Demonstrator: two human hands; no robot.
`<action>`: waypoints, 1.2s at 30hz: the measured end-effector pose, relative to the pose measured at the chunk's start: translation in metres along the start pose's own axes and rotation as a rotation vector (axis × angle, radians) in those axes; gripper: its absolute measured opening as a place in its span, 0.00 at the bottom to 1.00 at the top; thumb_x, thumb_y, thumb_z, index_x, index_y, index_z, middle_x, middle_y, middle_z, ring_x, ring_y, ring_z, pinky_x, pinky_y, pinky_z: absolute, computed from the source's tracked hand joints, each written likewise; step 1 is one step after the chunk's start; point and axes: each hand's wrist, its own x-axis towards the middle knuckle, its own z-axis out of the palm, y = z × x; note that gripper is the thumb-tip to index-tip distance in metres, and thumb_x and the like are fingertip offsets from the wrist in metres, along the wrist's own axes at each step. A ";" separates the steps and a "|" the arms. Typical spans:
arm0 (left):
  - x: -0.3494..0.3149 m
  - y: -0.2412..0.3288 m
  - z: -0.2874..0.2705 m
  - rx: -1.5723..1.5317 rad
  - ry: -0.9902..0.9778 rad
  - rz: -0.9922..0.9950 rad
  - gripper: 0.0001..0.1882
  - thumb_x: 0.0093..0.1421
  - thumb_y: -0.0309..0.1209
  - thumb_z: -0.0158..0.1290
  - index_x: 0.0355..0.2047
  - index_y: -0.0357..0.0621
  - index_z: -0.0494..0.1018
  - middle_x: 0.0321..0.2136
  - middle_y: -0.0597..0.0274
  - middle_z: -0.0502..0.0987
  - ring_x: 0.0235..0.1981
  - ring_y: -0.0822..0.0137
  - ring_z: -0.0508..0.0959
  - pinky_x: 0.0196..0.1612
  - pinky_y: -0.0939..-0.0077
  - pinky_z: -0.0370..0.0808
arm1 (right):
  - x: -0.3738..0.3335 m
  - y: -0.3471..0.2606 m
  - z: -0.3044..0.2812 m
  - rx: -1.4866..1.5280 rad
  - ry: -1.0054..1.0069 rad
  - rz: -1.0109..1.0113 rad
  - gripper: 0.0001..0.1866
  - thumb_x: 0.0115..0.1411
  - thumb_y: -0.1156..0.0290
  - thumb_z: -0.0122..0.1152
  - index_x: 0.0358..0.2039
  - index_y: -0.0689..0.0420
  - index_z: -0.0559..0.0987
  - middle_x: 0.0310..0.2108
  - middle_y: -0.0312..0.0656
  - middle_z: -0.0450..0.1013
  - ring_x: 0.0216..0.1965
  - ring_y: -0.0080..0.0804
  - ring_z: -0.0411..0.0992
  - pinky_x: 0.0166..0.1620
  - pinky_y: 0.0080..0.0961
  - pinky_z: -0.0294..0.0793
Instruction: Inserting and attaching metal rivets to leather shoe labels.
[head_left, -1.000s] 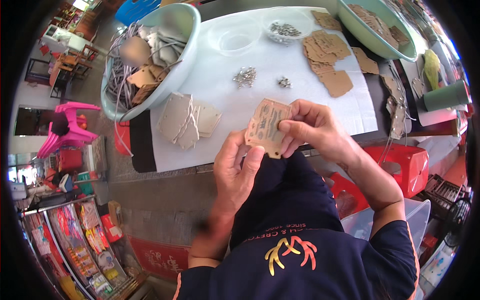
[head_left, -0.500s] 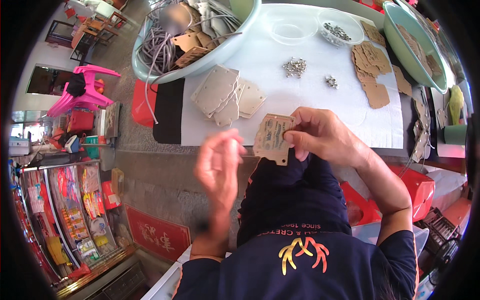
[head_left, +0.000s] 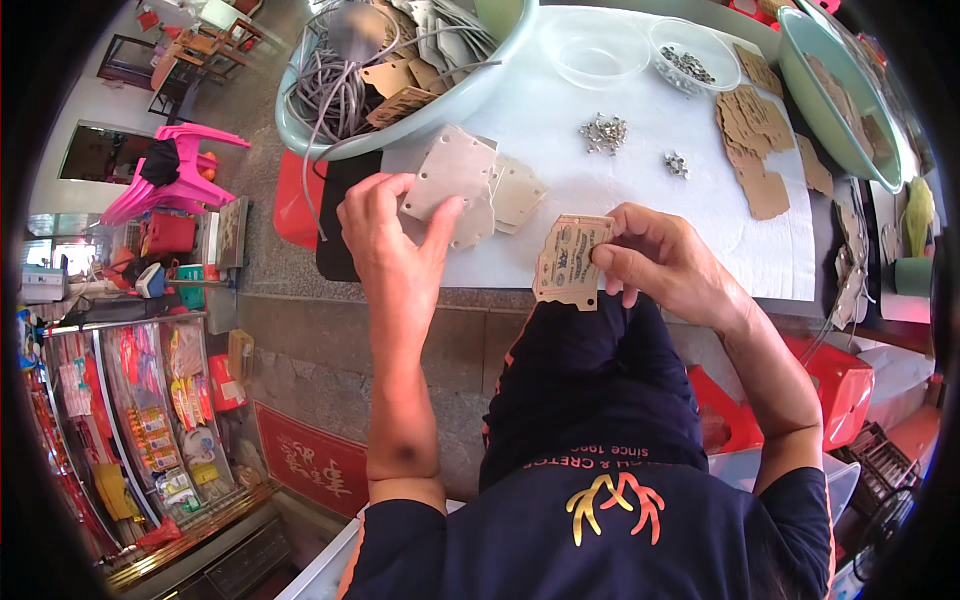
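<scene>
My right hand point(head_left: 665, 255) pinches a brown printed card point(head_left: 573, 262) between thumb and fingers, just past the table's near edge. This card has one wavy side and small holes. Over a loose stack of pale grey cards point(head_left: 447, 172) reaches my left hand point(head_left: 395, 235). Its thumb and forefinger are apart at the lower left corner of the top card, the thumb tip on its face. More pale cards point(head_left: 520, 195) lie partly under that stack. Small shiny metal fasteners form one pile point(head_left: 604, 133) and a smaller one point(head_left: 676, 165) on the white table cover point(head_left: 640, 215).
A pale blue basin point(head_left: 350, 146) of grey cords and cards stands at far left. Clear tubs, one with metal pieces point(head_left: 686, 66), sit at the back. Brown cards point(head_left: 755, 150) lie right, beside a green basin point(head_left: 840, 100). Red stools point(head_left: 298, 200) flank the table.
My left hand has moved up and left, from beside the brown printed card to the pale card stack. My right hand still holds the brown printed card, now slightly farther right and up.
</scene>
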 end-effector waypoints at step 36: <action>-0.009 0.095 0.038 -1.016 -0.397 -0.420 0.11 0.63 0.28 0.53 0.45 0.39 0.75 0.34 0.67 0.78 0.30 0.82 0.73 0.27 0.87 0.67 | -0.029 0.010 -0.022 -0.898 0.451 -0.514 0.11 0.59 0.65 0.60 0.38 0.58 0.79 0.28 0.45 0.71 0.31 0.45 0.74 0.35 0.37 0.72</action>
